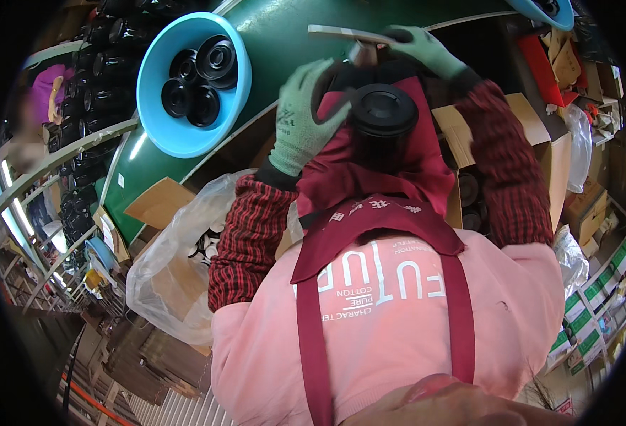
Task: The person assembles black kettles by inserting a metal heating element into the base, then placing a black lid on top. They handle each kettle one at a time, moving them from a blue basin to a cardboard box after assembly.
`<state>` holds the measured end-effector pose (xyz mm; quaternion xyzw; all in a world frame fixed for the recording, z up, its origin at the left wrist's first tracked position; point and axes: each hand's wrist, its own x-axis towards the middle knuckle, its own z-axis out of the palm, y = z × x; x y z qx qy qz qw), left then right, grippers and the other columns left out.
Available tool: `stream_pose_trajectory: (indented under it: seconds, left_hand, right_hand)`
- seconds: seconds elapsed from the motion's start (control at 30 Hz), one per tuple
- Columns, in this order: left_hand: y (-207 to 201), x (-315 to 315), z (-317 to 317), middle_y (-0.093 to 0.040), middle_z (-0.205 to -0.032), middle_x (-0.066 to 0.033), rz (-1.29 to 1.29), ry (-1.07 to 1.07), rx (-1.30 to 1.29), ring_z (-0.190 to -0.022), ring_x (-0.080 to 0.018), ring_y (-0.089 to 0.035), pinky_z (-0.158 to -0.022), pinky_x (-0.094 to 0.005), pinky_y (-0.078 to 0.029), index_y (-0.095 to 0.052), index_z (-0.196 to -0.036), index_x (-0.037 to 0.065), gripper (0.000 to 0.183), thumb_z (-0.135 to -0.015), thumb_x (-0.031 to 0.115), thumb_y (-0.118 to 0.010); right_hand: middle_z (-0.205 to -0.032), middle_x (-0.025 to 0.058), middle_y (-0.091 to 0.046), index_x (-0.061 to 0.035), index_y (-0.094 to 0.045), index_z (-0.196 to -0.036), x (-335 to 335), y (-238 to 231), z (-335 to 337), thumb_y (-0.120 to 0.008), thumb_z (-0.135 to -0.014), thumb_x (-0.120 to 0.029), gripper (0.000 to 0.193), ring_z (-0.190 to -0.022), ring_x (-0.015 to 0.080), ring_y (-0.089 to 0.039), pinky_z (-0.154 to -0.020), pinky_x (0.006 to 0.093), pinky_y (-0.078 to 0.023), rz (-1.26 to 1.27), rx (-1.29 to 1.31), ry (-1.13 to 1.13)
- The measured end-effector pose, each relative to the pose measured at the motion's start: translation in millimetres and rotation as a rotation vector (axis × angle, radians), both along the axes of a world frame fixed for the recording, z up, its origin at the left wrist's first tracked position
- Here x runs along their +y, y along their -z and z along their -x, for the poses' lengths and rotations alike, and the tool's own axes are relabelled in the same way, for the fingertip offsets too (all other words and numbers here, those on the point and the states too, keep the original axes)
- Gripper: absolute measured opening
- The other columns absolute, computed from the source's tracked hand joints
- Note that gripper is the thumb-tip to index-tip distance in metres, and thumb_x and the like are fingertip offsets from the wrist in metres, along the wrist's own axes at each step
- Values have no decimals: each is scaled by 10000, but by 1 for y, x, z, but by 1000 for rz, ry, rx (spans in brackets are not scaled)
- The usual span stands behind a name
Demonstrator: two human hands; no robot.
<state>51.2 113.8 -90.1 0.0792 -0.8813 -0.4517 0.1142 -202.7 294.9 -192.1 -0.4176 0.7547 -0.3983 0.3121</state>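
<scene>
My left hand (302,117), in a pale green knit glove, is open with thumb and fingers apart. Its thumb tip lies at the left edge of a black round ridged disc-shaped part (384,110), and whether they touch is hard to tell. That part sits in front of my dark red apron (423,167), over my lap. Beyond it my right hand (430,53), gloved alike, is closed on the right end of a pale flat bar (341,33). A small brownish block (362,54) shows just under the bar; whether the two are joined is unclear.
A light blue basin (149,92) holding several black round parts stands on the green table (277,32) at the far left. By my left arm is a clear plastic bag (164,284); an open cardboard box (558,177) with black parts is at my right. A red box (540,71) lies beyond.
</scene>
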Motion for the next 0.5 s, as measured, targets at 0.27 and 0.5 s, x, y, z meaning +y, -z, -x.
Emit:
stream_pose_trajectory:
  seconds: [0.27, 0.5]
  left_hand:
    - [-26, 41, 85, -721, -951, -151, 438, 333, -632, -866, -347, -714, -796, -444, -560, -691, -1085, 91, 349, -974, 404, -584]
    - [-13, 34, 56, -711, -1037, -116, 496, 242, -385, -905, -320, -700, -799, -408, -560, -705, -1119, 142, 298, -972, 377, -593]
  right_hand:
    - [-1174, 91, -688, -92, -670, -1255, 47, -31, -19, -672, -852, -206, 418, -1027, 252, -667, -927, 363, -524, -10, 141, -236]
    - [-1114, 60, -636, -205, -653, -1190, 46, -30, -78, -650, -831, -220, 360, -1025, 302, -603, -923, 428, -493, 47, 481, 32]
